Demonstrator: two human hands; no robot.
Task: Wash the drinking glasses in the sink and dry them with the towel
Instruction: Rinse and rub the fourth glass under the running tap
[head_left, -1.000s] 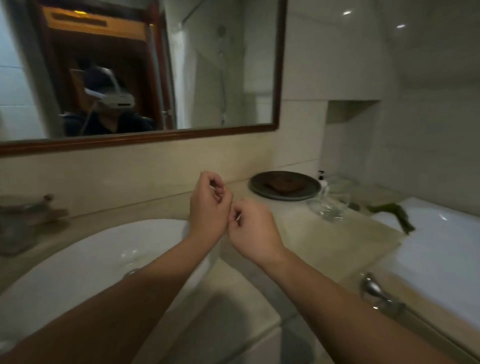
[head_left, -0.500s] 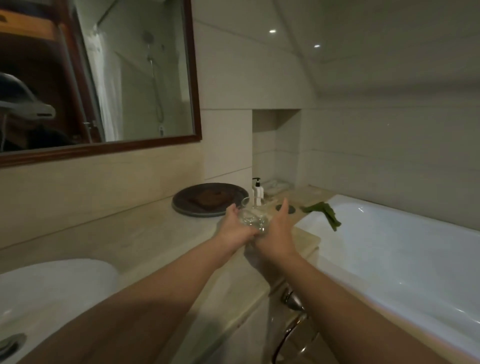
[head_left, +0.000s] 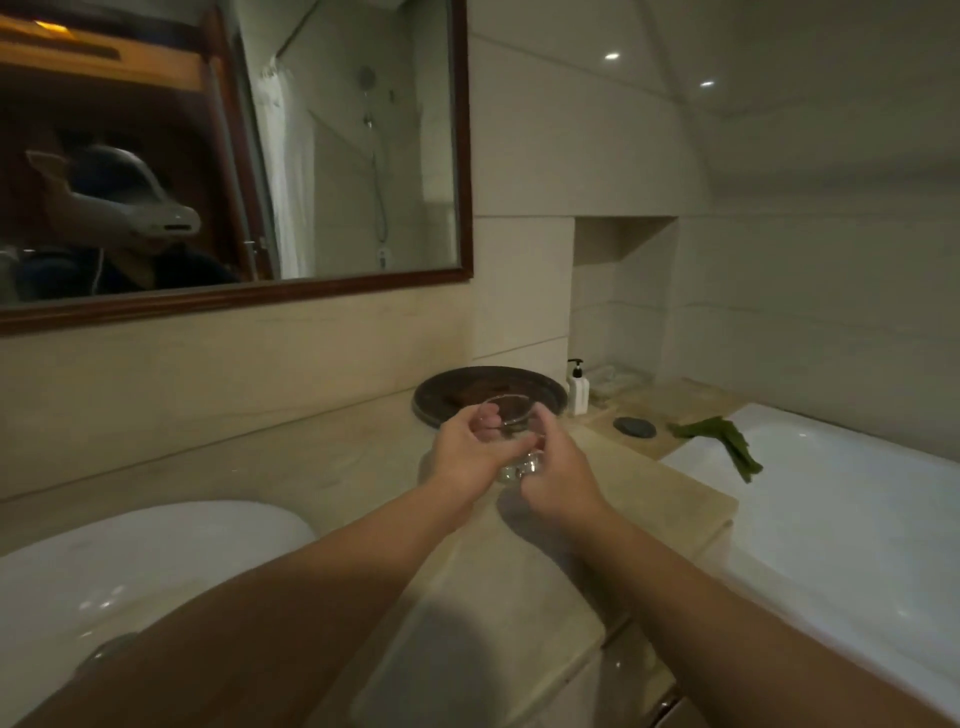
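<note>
the clear drinking glass (head_left: 519, 466) is over the stone counter (head_left: 337, 467), just in front of a dark plate (head_left: 545, 393). left hand (head_left: 464, 457) curls round one side, right hand (head_left: 563, 480) grips the other. white sink (head_left: 156, 545) is off to the lower left, and there's a soap bottle (head_left: 577, 392) beside the plate.

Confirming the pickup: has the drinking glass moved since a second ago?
Yes. The drinking glass, which stood by the soap bottle, is now gripped by the left hand and right hand and has shifted left, overlapping the dark plate.
</note>
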